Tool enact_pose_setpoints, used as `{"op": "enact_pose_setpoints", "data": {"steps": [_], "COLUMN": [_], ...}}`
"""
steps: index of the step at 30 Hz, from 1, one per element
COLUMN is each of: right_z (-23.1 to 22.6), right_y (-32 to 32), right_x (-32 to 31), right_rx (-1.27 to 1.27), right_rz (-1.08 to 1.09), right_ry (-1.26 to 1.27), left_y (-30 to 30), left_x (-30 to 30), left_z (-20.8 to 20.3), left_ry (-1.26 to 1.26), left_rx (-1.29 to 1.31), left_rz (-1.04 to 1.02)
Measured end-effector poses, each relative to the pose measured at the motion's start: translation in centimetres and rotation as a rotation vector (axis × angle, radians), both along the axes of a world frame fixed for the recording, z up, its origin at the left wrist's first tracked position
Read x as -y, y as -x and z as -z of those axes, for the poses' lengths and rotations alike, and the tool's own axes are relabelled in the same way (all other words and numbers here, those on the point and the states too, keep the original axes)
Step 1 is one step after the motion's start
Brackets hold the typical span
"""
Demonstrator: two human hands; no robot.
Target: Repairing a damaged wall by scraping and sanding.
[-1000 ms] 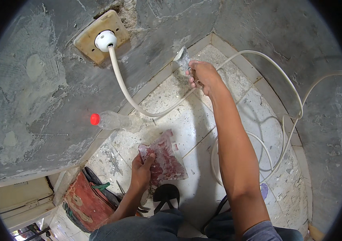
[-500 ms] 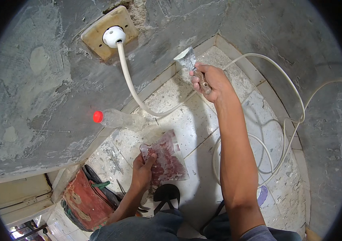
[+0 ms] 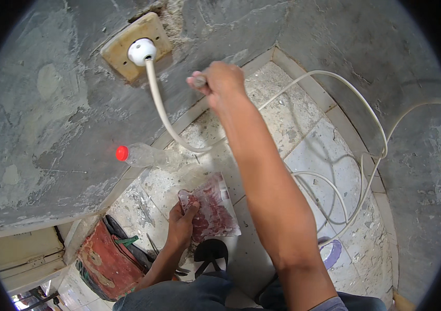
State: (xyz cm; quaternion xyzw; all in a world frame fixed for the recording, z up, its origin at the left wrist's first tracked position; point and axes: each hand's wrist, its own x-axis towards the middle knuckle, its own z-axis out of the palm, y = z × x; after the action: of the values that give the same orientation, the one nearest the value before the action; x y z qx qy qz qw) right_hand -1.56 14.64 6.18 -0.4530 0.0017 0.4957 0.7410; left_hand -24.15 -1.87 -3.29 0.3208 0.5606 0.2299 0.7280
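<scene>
Our left hand [image 3: 180,226] pinches a flat red sheet [image 3: 221,223] smeared with pale paste [image 3: 211,211] between thumb and fingers, above the white tiled floor [image 3: 307,153]; our right hand [image 3: 221,82] has its fingers wrapped round a rounded brownish-grey handle [image 3: 199,81] near the grey plastered wall [image 3: 93,140], its far end hidden. A wide sweep could snag the thick white cable [image 3: 157,99]; tilting the sheet could shed paste.

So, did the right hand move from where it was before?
Yes. The right hand has moved to the left and is now closer to the yellowed wall plate, which stays fixed.
</scene>
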Motion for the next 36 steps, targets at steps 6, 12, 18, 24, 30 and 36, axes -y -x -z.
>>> {"op": "enact_pose_setpoints", "data": {"steps": [6, 12, 18, 24, 30, 36], "right_z": [1.1, 5.0, 6.1, 4.4, 5.0, 6.5], "right_y": [1.0, -3.9, -5.7, -4.2, -3.9, -2.7], "right_x": [4.6, 6.3, 5.0, 6.6, 6.2, 6.1], "right_rx": [0.046, 0.234, 0.366, 0.358, 0.331, 0.699], "right_rz": [-0.196, -0.076, -0.191, -0.374, -0.124, -0.33], "right_ry": [-0.164, 0.181, 0.175, 0.061, 0.134, 0.204], "left_y": [-0.7, -0.7, -0.3, -0.3, -0.2, 0.0], "left_x": [0.0, -0.1, -0.2, -0.3, -0.3, -0.3], "left_z": [0.5, 0.7, 0.0, 0.3, 0.3, 0.0], "left_ry": [0.045, 0.008, 0.033, 0.024, 0.015, 0.032], "left_rx": [-0.021, 0.021, -0.011, -0.049, -0.028, -0.01], "left_rz": [0.015, -0.072, -0.007, 0.008, 0.024, 0.015]}}
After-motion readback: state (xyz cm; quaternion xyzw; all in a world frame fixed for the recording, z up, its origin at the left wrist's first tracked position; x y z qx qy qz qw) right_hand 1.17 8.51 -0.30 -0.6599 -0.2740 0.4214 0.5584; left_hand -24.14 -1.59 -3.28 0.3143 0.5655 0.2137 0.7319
